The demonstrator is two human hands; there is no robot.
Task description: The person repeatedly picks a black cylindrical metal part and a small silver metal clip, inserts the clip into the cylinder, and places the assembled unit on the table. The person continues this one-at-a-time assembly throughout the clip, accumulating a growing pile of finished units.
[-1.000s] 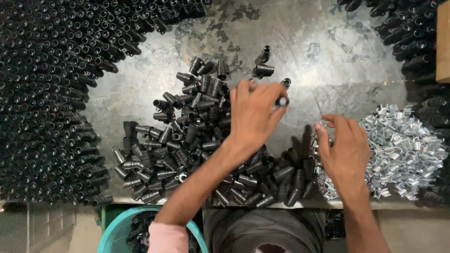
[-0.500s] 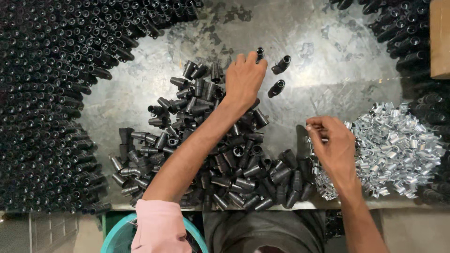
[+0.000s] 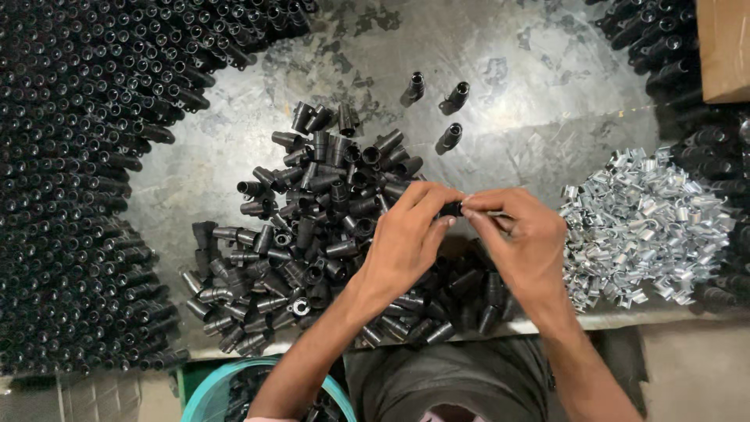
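Pinching one small black plastic cap (image 3: 450, 209) between them, the left hand (image 3: 406, 242) and right hand (image 3: 525, 244) meet just above the loose black heap (image 3: 312, 227). It looks light, stiff, best gripped round its body. Right of the heap lie silver clips (image 3: 641, 227); below it, a teal tub (image 3: 226, 387) holds more caps.

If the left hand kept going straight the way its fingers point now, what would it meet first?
The left hand points up and to the right, at the small black part pinched between both hands, so almost at once it would meet the right hand fingertips. Depth looks level, though that is uncertain.
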